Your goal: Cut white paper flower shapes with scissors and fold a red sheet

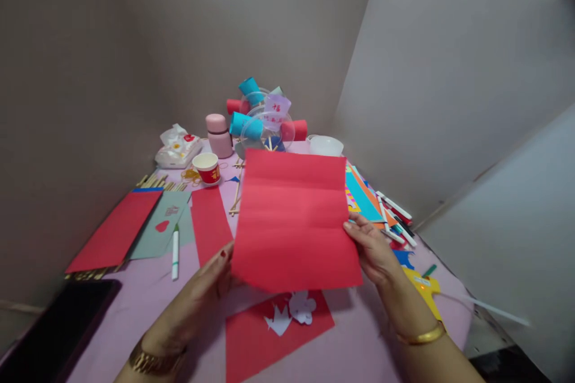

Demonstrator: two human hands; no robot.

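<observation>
I hold a creased red sheet of paper [291, 221] up above the pink table [148, 293]. My left hand [204, 287] grips its lower left edge, fingers closed on the paper. My right hand [371, 248] pinches its right edge. Below the sheet lies another red paper [251, 335] with white cut-out shapes [294, 311] on it.
A red strip [209, 224], a grey-green card with a heart [162, 224], a red sheet [114, 230] and a white marker [175, 251] lie at left. A paper cup [207, 167], pink bottle [218, 134], tissue pack [177, 146], clear bowl with rolls [263, 122] stand behind. Coloured papers and markers [390, 215] sit right. A dark tablet [58, 329] lies front left.
</observation>
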